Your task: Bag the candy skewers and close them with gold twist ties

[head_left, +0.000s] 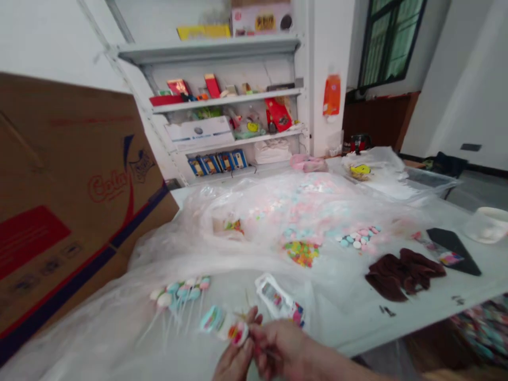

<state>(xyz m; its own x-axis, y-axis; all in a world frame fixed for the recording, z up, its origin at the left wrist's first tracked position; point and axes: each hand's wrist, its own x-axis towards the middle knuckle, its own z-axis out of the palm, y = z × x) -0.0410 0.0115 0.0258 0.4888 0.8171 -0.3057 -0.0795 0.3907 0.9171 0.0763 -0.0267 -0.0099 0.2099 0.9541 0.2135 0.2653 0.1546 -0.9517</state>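
Both my hands meet at the bottom centre of the view, over a table covered in clear plastic. My left hand [235, 360] pinches a small round pastel candy piece [238, 333] between its fingertips. My right hand [281, 346] is closed beside it and touches the same piece; a thin stick seems to run through its fingers, blurred. Just left lies a row of finished pastel lollipops on white sticks [180, 293]. A small printed packet [278, 300] lies right in front of my hands.
A big brown cardboard box [67, 196] stands at the left. Clear bags of pastel candies [293, 211] and coloured beads [302, 253] cover the middle. A dark brown cloth [402, 272], a black triangular sheet [452, 248] and a white bowl [490, 222] lie right. Shelves [226, 100] stand behind.
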